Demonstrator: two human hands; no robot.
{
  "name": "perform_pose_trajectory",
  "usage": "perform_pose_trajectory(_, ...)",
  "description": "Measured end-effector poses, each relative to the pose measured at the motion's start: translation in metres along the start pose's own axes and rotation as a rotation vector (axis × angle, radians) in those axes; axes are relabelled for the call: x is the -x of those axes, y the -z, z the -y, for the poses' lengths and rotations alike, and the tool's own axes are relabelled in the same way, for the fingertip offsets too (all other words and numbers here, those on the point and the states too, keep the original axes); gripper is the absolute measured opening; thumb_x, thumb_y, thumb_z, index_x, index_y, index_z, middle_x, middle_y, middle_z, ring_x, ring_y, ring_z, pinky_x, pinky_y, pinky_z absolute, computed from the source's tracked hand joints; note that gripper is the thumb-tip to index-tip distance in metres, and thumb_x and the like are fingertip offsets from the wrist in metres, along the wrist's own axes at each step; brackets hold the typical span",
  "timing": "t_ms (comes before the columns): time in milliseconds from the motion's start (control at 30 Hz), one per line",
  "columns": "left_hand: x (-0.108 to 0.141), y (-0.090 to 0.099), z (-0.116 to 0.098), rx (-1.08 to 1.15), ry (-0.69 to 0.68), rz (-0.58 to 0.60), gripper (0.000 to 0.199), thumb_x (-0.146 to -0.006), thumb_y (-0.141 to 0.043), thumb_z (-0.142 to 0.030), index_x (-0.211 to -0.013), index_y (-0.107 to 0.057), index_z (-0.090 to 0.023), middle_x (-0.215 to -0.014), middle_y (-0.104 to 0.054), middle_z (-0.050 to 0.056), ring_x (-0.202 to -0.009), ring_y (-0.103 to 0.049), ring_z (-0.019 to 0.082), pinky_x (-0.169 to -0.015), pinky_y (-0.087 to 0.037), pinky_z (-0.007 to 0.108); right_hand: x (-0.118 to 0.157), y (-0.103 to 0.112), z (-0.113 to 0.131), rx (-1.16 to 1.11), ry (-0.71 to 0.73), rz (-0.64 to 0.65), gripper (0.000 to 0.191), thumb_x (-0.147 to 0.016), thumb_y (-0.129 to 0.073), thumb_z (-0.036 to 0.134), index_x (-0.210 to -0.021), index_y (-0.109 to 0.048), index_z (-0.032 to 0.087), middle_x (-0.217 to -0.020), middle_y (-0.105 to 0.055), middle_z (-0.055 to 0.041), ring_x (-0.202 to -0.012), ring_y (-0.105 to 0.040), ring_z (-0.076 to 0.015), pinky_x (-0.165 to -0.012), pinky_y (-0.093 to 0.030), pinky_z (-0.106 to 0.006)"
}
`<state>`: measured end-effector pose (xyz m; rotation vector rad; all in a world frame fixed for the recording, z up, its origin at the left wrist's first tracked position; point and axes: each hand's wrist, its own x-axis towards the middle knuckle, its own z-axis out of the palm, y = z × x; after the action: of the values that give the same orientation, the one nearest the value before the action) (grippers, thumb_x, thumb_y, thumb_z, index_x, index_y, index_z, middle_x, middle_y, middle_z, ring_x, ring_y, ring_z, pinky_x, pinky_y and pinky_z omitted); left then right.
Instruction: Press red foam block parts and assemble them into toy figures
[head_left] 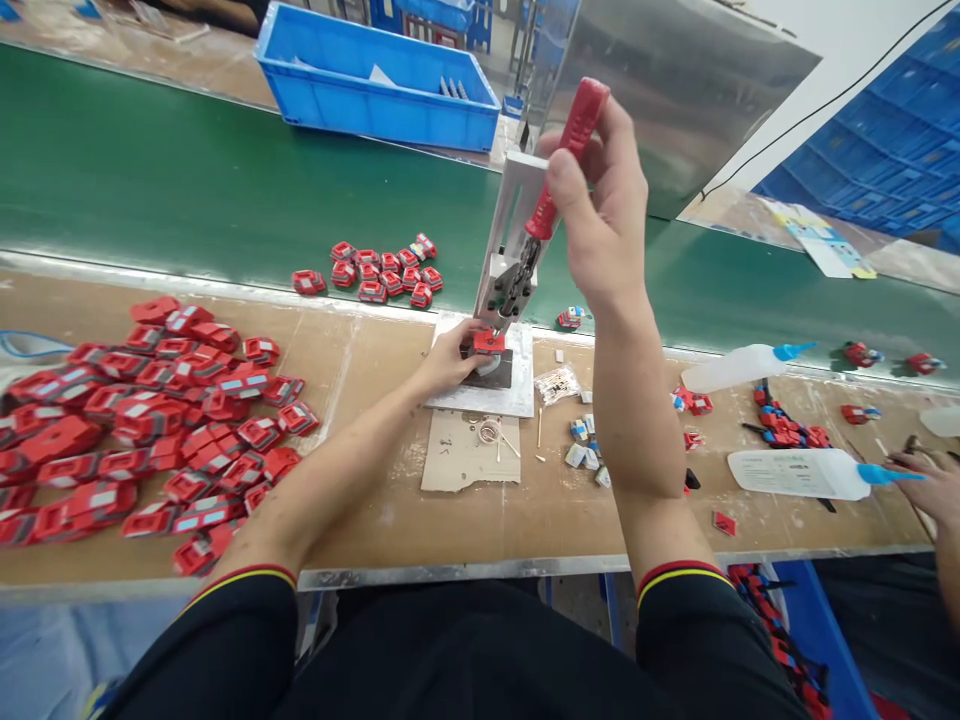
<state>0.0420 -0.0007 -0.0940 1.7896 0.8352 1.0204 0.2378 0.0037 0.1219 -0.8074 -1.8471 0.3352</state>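
My right hand [604, 205] is wrapped round the red handle [568, 155] of an upright metal toggle press [504, 240]. The handle points up and leans to the right. At the foot of the press, my left hand [448, 358] holds a small red plastic part [489, 343] under the plunger, over a dark block [495, 372] on a white base plate [517, 398]. My left fingertips are partly hidden behind the part. Whether the plunger touches the part I cannot tell.
A big pile of red plastic parts [172, 420] covers the bench at left. More sit on the green conveyor [225, 200], with a blue crate [382, 90] beyond. To the right are small white-and-blue pieces [589, 440], plastic bottles [799, 472] and a co-worker's hand [930, 485].
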Motion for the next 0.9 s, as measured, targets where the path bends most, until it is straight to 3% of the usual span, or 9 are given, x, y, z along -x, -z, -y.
perform_pose_trajectory(67,0.000,0.000,0.001,0.007,-0.011,0.006,0.045,-0.086,-0.077,-0.020,-0.127,-0.059,-0.020,-0.118,-0.079,0.009,-0.106,-0.077,0.022,-0.102,-0.061,0.042,0.006,-0.013,0.028,-0.012,-0.023,-0.027,0.061,-0.099,-0.055,0.074,-0.146,-0.059,0.037,-0.118,-0.070,-0.0007,-0.121,-0.074,-0.0268,-0.091,-0.060,-0.040)
perform_pose_trajectory(167,0.000,0.000,-0.001,0.016,-0.023,-0.001,0.044,-0.085,-0.076,-0.019,-0.126,-0.060,-0.019,-0.115,-0.079,0.008,-0.105,-0.076,0.022,-0.101,-0.061,0.041,0.047,-0.018,0.052,0.050,0.067,0.006,0.034,-0.099,-0.069,0.056,-0.126,-0.071,0.036,-0.110,-0.076,-0.0007,-0.106,-0.075,-0.0243,-0.101,-0.062,-0.049)
perform_pose_trajectory(233,0.001,0.000,-0.004,0.017,-0.039,-0.003,0.042,-0.086,-0.075,-0.019,-0.125,-0.061,-0.018,-0.115,-0.079,0.008,-0.105,-0.076,0.022,-0.101,-0.061,0.039,0.083,-0.020,0.056,0.147,0.106,0.079,0.018,-0.096,-0.074,0.039,-0.114,-0.074,0.040,-0.107,-0.079,0.0008,-0.111,-0.072,-0.0275,-0.109,-0.058,-0.057)
perform_pose_trajectory(333,0.002,0.000,-0.009,-0.014,-0.056,-0.004,0.041,-0.086,-0.074,-0.019,-0.126,-0.062,-0.019,-0.117,-0.078,0.007,-0.106,-0.076,0.023,-0.101,-0.060,0.039,0.130,-0.030,0.050,0.232,0.010,0.120,0.021,-0.095,-0.068,0.028,-0.108,-0.073,0.043,-0.111,-0.079,-0.0009,-0.122,-0.069,-0.0326,-0.114,-0.054,-0.066)
perform_pose_trajectory(433,0.002,-0.001,-0.011,-0.027,-0.047,-0.011,0.041,-0.085,-0.073,-0.015,-0.124,-0.063,-0.020,-0.113,-0.079,0.006,-0.104,-0.076,0.023,-0.100,-0.060,0.039,0.157,-0.044,0.040,0.232,-0.119,-0.021,0.022,-0.095,-0.059,0.031,-0.111,-0.070,0.041,-0.130,-0.072,-0.0049,-0.138,-0.061,-0.0348,-0.113,-0.055,-0.069)
perform_pose_trajectory(533,0.002,-0.003,-0.010,-0.022,-0.036,-0.020,0.041,-0.084,-0.074,-0.013,-0.124,-0.064,-0.020,-0.112,-0.079,0.005,-0.105,-0.076,0.023,-0.101,-0.060,0.039,0.161,-0.051,0.040,0.016,-0.399,-0.128,0.022,-0.098,-0.052,0.044,-0.117,-0.058,0.035,-0.142,-0.064,-0.0100,-0.137,-0.064,-0.0322,-0.102,-0.063,-0.059)
perform_pose_trajectory(667,0.002,-0.006,-0.010,-0.015,-0.029,-0.031,0.041,-0.086,-0.073,-0.013,-0.124,-0.063,-0.021,-0.112,-0.079,0.006,-0.103,-0.076,0.022,-0.101,-0.060,0.038,0.144,-0.046,0.055,-0.461,-0.743,0.049,0.039,-0.092,-0.067,0.062,-0.098,-0.043,0.032,-0.103,-0.076,-0.0052,-0.091,-0.077,-0.0239,-0.076,-0.067,-0.043)
perform_pose_trajectory(767,0.001,-0.007,-0.010,-0.007,-0.027,-0.038,0.041,-0.085,-0.074,-0.014,-0.124,-0.063,-0.021,-0.112,-0.079,0.006,-0.103,-0.076,0.022,-0.101,-0.060,0.038,0.133,-0.043,0.065,-0.612,-0.803,0.045,0.055,-0.082,-0.082,0.064,-0.091,-0.039,0.031,-0.083,-0.074,0.0014,-0.071,-0.072,-0.0187,-0.061,-0.062,-0.035)
perform_pose_trajectory(900,0.001,-0.008,-0.010,-0.002,-0.028,-0.041,0.040,-0.086,-0.074,-0.016,-0.124,-0.063,-0.021,-0.112,-0.079,0.006,-0.103,-0.076,0.021,-0.099,-0.060,0.036,0.133,-0.046,0.066,-0.660,-0.830,0.011,0.061,-0.075,-0.089,0.062,-0.087,-0.039,0.030,-0.077,-0.072,0.0036,-0.063,-0.069,-0.0162,-0.056,-0.057,-0.031)
